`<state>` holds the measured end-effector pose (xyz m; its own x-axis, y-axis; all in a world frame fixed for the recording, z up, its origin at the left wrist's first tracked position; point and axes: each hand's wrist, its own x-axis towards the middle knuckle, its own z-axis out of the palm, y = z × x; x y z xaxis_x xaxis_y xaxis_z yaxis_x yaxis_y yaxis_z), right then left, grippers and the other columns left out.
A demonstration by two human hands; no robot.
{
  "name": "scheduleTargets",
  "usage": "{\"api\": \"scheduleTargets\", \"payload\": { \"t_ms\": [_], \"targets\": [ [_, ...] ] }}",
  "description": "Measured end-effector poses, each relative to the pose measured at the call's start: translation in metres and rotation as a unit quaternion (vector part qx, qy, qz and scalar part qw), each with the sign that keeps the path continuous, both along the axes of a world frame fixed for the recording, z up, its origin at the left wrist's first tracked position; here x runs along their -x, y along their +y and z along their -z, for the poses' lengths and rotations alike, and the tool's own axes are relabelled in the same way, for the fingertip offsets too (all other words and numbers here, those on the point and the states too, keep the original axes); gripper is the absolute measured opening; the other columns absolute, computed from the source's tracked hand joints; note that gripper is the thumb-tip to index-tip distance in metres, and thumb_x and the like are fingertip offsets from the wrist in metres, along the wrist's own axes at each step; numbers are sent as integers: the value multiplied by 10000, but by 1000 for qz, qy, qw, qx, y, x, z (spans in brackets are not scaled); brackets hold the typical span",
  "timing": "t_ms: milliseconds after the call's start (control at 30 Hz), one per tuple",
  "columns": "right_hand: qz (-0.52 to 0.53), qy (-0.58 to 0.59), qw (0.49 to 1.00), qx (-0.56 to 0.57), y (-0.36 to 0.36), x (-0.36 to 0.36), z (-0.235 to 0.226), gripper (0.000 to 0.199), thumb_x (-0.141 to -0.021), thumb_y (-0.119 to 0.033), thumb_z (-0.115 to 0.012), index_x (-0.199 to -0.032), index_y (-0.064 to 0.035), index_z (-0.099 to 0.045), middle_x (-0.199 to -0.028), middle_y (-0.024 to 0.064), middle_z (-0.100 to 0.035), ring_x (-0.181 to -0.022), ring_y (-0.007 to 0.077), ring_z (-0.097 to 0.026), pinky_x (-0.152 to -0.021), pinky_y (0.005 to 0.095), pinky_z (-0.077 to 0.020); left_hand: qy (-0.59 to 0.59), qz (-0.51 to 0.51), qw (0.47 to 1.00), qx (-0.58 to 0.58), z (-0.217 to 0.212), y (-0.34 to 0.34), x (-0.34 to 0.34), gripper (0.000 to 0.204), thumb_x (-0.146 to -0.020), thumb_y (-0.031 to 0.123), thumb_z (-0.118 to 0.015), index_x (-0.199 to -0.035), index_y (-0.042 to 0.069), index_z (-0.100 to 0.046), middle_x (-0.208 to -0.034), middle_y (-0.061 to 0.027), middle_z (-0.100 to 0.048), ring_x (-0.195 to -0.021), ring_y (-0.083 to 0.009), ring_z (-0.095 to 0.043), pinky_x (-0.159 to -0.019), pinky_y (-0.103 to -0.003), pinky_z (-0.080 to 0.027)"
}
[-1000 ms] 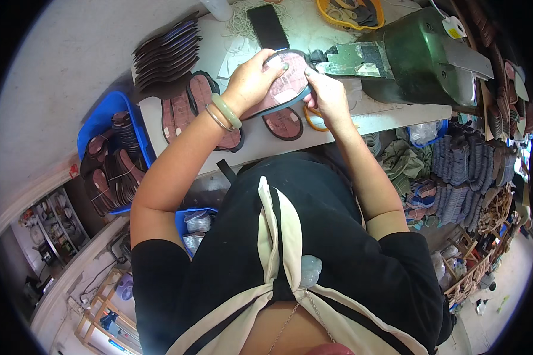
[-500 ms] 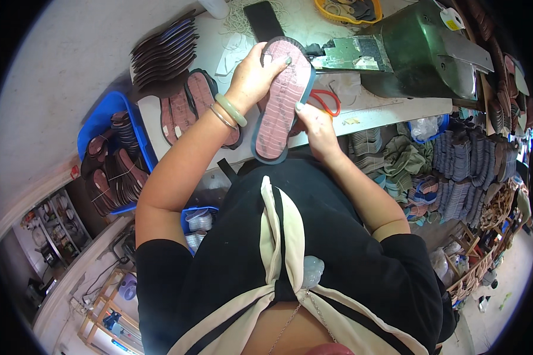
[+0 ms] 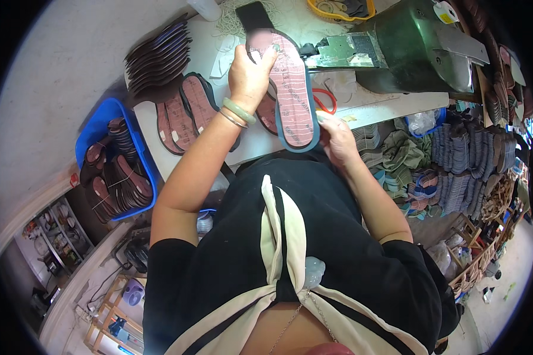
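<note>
A long pink patterned shoe sole with a blue rim is held over the near edge of the table, its narrower end toward me. My left hand grips it near the far end, thumb on the pink face and the other fingers mostly hidden beneath. At the right edge of the near end, my right hand pinches the rim, with its fingers partly out of sight. Pink insoles with dark edges lie on the table to the left. Beneath the held sole, part of another pink insole shows.
A green sewing machine stands at the right, its arm reaching toward the sole. Red-handled scissors lie below that arm. A black phone, a stack of dark soles and a yellow basket are farther back. At left sits a blue bin.
The sole has turned, its near end swinging right and toward me. Both hands have moved with it, the right one slightly lower and to the right.
</note>
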<state>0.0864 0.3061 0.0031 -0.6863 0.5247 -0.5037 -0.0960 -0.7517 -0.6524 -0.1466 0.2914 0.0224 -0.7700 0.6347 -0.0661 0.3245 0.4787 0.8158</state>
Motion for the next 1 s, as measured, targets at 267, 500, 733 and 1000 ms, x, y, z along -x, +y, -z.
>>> {"api": "scheduleTargets", "payload": {
  "t_ms": [267,500,733,1000],
  "targets": [
    [-120,25,991,48,-11,15,-24,340,-951,-274,-482,-1097,24,-555,-874,113,-630,-730,194,-619,-681,311,-508,4,-99,995,-27,7,17,-4,598,-785,417,-696,-1057,-63,-465,-950,-296,-615,-909,-436,-606,-826,-465,-461],
    [-2,-55,998,9,-6,28,-49,300,-949,-297,-520,-993,-5,-576,-758,59,-593,-623,110,-569,-523,258,-474,-85,-160,982,-61,21,29,-1,674,-812,410,-673,-1150,-117,-422,-1100,-323,-543,-1044,-435,-543,-916,-437,-423],
    [-19,-104,993,-56,16,48,-58,337,-946,-297,-554,-864,24,-610,-636,50,-568,-532,117,-528,-488,238,-417,276,96,955,-48,25,31,27,784,-788,551,-661,-1300,-9,-464,-1389,-223,-414,-1374,-360,-269,-1103,-534,-212],
    [-15,-72,996,-56,27,70,-28,342,-952,-305,-547,-911,19,-647,-667,21,-600,-548,73,-549,-496,205,-445,291,537,786,92,-31,63,71,655,-732,564,-696,-1159,72,-627,-1217,-174,-573,-1292,-327,-408,-1094,-487,-266]
  ]
}}
